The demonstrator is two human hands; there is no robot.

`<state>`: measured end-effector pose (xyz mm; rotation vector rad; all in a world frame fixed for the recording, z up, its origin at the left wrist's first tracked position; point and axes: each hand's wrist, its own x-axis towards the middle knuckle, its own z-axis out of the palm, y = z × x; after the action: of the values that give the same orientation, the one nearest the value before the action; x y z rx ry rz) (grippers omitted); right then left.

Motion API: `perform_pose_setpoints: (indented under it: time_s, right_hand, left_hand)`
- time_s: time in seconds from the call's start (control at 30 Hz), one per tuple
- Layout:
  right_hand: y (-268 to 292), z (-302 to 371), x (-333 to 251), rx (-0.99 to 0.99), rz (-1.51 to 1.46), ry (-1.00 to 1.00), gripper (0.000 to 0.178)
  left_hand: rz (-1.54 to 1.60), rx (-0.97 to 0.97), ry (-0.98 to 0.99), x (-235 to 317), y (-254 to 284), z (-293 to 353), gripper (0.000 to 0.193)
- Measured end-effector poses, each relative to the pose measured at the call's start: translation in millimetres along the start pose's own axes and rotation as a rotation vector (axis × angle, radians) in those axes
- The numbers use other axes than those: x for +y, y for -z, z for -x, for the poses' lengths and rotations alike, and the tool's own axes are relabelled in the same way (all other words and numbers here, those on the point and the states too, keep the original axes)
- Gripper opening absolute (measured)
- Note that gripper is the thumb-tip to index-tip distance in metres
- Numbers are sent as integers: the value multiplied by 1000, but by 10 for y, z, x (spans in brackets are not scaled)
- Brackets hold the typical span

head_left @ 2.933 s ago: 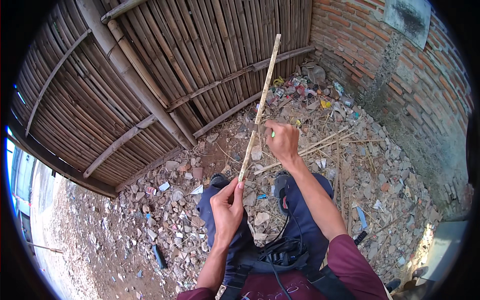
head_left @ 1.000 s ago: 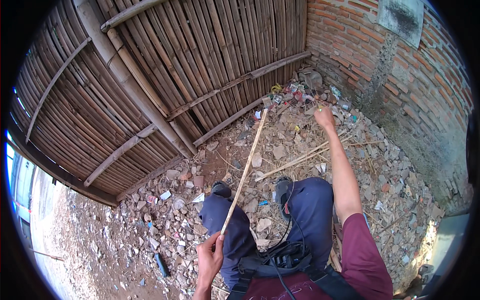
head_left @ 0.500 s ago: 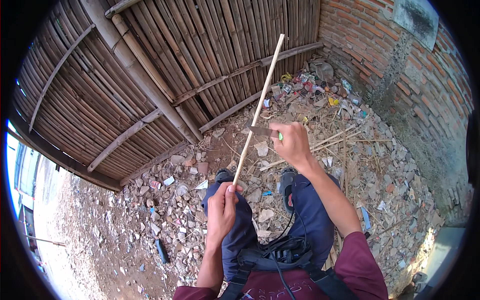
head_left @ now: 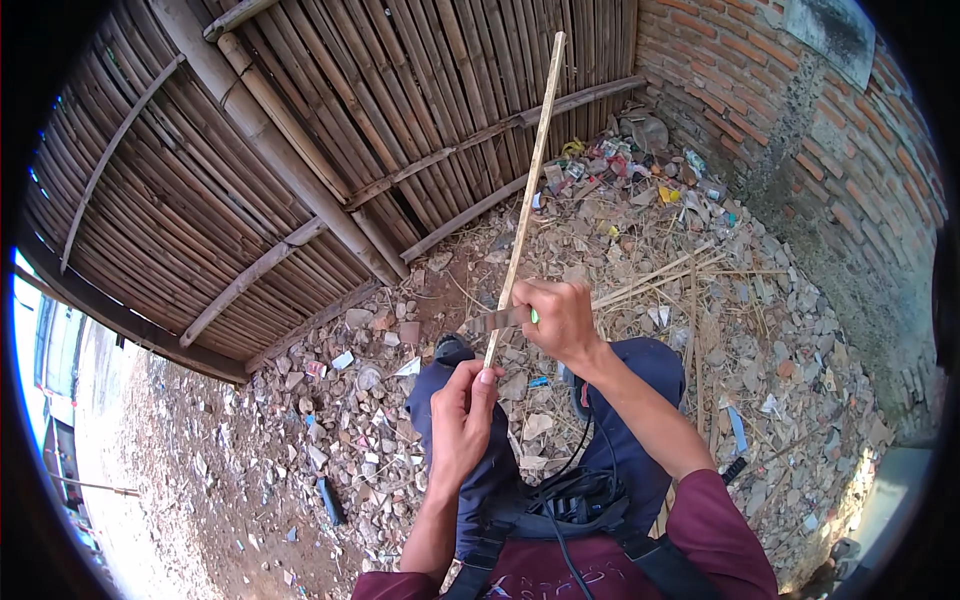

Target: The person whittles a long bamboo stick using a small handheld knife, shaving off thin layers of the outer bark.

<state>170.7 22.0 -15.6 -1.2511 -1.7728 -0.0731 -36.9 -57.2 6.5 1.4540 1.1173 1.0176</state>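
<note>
A long, pale bamboo strip (head_left: 529,190) slants up and away in front of me. Its near end is pinched between the thumb and fingers of my left hand (head_left: 464,412), above my left knee. My right hand (head_left: 556,318) is closed round the handle of a knife, of which only a bit of green shows. The wide, dark knife blade (head_left: 497,320) points left and lies across the strip, a little beyond my left fingers. Most of the handle is hidden in my fist.
Stones and litter cover the ground (head_left: 390,440) round my feet. Cut bamboo strips (head_left: 660,283) lie at the right. A bamboo wall (head_left: 420,100) stands ahead and left, a brick wall (head_left: 830,150) at the right. A dark oblong object (head_left: 330,500) lies on the left.
My right hand has drawn the knife down the strip toward my left hand. The left hand has shifted slightly right and up, and the strip's far end sits higher in view.
</note>
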Motion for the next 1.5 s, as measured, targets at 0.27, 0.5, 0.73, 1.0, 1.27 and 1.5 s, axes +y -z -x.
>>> perform_pose_setpoints:
  time_s: [0.27, 0.5, 0.73, 1.0, 1.27, 1.5]
  right_hand:
    - [4, -6, -28, 7, 40, -19, 7]
    - [29, -67, 99, 66, 65, -83, 10]
    - [-26, -26, 36, 109, 57, 38, 13]
    - [-79, 27, 4, 48, 60, -3, 16]
    - [-67, 7, 9, 78, 81, 4, 14]
    - [-1, -94, 96, 151, 76, -69, 18]
  left_hand:
    - [-57, 10, -28, -25, -40, 14, 22]
    - [-254, 84, -71, 101, -77, 116, 21]
    - [-257, 131, -65, 131, -102, 98, 20]
    - [-353, 171, -153, 128, -140, 93, 14]
    - [-383, 190, -188, 127, -155, 143, 13]
    - [-360, 172, -183, 113, -142, 200, 13]
